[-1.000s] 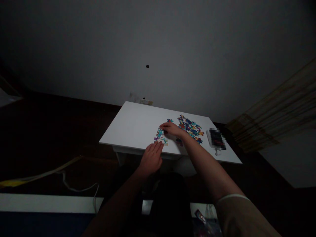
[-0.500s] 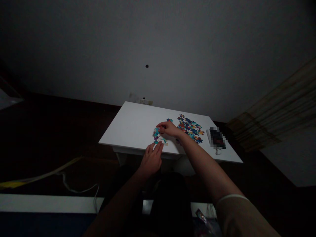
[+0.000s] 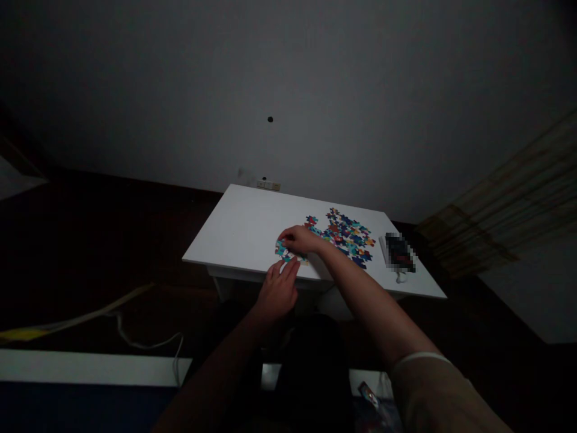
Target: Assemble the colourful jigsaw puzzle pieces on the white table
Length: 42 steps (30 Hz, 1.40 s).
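Moved: right hand (image 3: 300,239), leftward over the teal-and-cream cardboard jigsaw patch (image 3: 283,250).
Right fingers (image 3: 285,236): curled down on the patch, pinch unclear.
Left fingers (image 3: 288,270): spread, just below the patch.
Risk: joined pieces parting under dragging fingertips; right forearm (image 3: 349,276) brushing the multicoloured loose jigsaw pile (image 3: 349,236) beyond the fingers.

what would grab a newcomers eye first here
The bright jigsaw pieces heaped on the white table stand out most. Left of the heap, the right hand sits on a small joined patch, with the left hand at the table's near edge. A pixelated object lies to the right.
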### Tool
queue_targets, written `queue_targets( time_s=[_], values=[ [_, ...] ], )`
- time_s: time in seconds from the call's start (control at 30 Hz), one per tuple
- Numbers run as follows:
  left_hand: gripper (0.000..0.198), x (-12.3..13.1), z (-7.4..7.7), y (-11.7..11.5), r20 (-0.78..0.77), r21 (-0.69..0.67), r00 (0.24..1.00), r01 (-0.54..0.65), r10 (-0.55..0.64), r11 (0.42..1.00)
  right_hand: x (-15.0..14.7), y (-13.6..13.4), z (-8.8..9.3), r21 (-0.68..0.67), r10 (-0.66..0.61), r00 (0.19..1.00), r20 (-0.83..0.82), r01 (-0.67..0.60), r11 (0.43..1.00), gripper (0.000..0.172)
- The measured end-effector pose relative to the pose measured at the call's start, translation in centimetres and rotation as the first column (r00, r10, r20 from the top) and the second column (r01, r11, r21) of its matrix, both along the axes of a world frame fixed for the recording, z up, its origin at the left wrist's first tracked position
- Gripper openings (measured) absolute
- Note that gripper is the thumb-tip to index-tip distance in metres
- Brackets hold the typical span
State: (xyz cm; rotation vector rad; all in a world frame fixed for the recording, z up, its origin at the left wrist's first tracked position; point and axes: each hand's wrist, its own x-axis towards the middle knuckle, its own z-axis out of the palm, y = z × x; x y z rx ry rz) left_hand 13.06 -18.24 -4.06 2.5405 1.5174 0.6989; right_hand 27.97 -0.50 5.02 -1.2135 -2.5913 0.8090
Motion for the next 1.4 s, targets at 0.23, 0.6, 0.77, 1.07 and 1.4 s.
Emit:
queue_targets(
  time_s=[0.23, 0.6, 0.77, 1.07, 1.4],
  values=[
    [0.08, 0.0, 0.1, -0.1, 0.011, 0.005, 1.0, -0.003, 0.003, 1.0, -0.1, 0.0, 0.0, -0.009, -0.012, 0.999, -0.036, 0.012, 1.0, 0.022],
    [0.077, 0.0, 0.4, -0.1, 0.0, -0.014, 1.0, -0.002, 0.002, 1.0, -0.4, 0.0, -0.8, -0.14, -0.013, 0.99, -0.142, -0.007, 0.99, 0.019],
    [0.079, 0.0, 0.4, -0.1, 0.004, -0.007, 1.0, -0.002, 0.002, 1.0, 0.1, 0.0, -1.4, -0.175, -0.143, 0.967, -0.211, 0.107, 0.979, 0.021],
    [0.079, 0.1, 0.1, -0.2, -0.012, 0.049, 0.999, -0.032, 0.033, 0.998, 6.9, 0.3, -0.4, 0.087, -0.369, 0.904, -0.215, 0.394, 0.915, 0.023],
    [0.068, 0.9, 0.2, 0.3, -0.038, 0.16, 0.994, -0.096, 0.104, 0.982, 6.4, -8.4, -2.3, 0.49, -0.511, 0.858, -0.057, 0.47, 0.734, 0.023]
  ],
)
